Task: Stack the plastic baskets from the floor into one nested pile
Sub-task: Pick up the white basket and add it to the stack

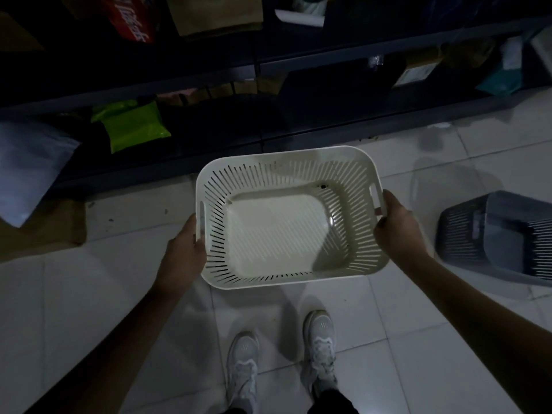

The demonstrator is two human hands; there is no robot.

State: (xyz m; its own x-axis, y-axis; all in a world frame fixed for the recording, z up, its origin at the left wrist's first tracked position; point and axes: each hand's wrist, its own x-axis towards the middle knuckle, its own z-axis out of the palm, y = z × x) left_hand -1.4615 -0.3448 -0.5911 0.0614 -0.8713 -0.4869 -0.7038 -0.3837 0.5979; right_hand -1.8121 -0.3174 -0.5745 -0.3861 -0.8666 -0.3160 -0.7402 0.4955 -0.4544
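I see a dim room with a glossy white tiled floor (418, 339). Dark metal shelving (328, 59) runs along the far side, holding a green packet (131, 125), brown cardboard (215, 13) and a red bag (131, 19)

A dark shelf (298, 64) runs across the top of the view. On it lie a green packet (131, 125), a red bag (131, 19) with white letters, a brown paper bag (215, 13) and a teal packet (501, 80). A white bag (27, 165) leans at the left. Two white shoes (321, 351) stand on the tiled floor (89, 294). Cardboard (44, 225) lies flat beside the shelf.
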